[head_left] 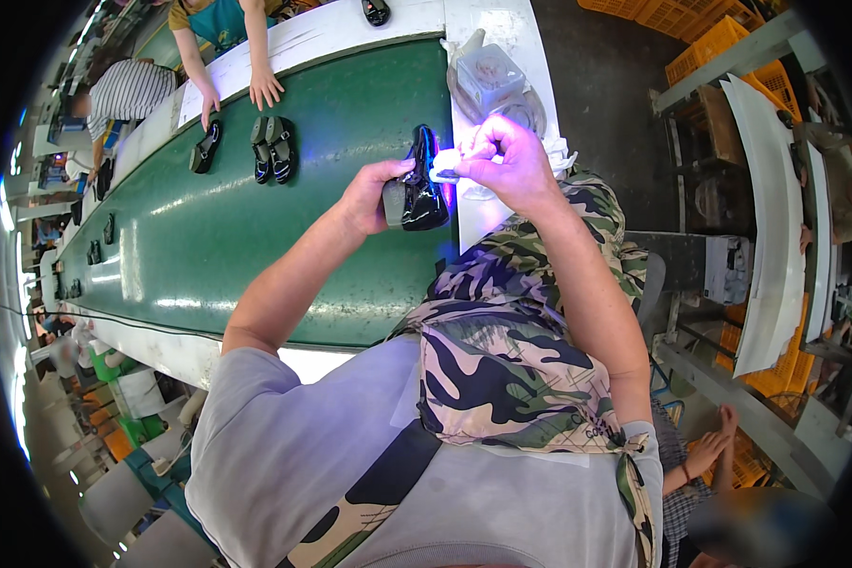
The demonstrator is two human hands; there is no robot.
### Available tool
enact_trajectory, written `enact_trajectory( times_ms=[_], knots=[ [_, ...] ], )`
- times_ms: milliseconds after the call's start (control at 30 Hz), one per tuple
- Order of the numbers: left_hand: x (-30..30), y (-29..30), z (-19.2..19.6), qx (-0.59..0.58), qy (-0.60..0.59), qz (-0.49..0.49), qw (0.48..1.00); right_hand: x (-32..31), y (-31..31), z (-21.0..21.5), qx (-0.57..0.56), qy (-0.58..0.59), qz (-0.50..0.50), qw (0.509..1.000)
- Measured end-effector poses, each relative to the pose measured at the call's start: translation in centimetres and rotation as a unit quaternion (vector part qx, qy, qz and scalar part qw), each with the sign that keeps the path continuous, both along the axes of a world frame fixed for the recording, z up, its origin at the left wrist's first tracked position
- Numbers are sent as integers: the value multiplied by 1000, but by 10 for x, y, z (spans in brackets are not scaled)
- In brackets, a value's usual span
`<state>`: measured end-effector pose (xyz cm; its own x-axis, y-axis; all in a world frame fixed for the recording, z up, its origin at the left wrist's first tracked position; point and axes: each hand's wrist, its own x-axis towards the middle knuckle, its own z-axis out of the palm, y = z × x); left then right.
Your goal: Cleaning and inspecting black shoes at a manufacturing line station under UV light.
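My left hand (pixel 371 194) is wrapped around a shiny black shoe (pixel 426 201), its grey sole turned to the left. The shoe is held up over the right end of the green conveyor belt (pixel 350 270). Fingers of my right hand (pixel 521 168) pinch a white cloth (pixel 447 165) against or very close to the shoe's right side; contact is hard to tell. Blue-violet light glows on the cloth, the shoe's edge and my right hand. Beyond my right hand stands a clear plastic tub (pixel 489 76) on the white table end.
A pair of black shoes (pixel 273 151) and a single black shoe (pixel 205 148) lie on the belt, near the hands of a person (pixel 220 28) across it. Another shoe (pixel 376 11) sits on the far white ledge. Orange crates (pixel 719 52) are stacked at right.
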<state>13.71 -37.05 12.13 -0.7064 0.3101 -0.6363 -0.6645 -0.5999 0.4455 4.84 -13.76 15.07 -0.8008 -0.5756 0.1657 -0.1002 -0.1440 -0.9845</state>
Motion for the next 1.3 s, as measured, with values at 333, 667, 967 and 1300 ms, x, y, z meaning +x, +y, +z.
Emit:
enact_trajectory(
  times_ms=[333, 667, 967, 1300],
  knots=[
    [8, 27, -1, 49, -11, 39, 998, 6, 15, 4, 0, -11, -3, 1000],
    [11, 36, -7, 33, -33, 53, 998, 4, 30, -2, -4, -3, 31, 1000],
    [19, 49, -17, 164, -46, 122, 978, 7, 39, 6, -35, 22, 45, 998],
    [27, 73, -22, 239, -49, 188, 951, 3, 49, 7, -39, 108, 29, 993]
  ],
)
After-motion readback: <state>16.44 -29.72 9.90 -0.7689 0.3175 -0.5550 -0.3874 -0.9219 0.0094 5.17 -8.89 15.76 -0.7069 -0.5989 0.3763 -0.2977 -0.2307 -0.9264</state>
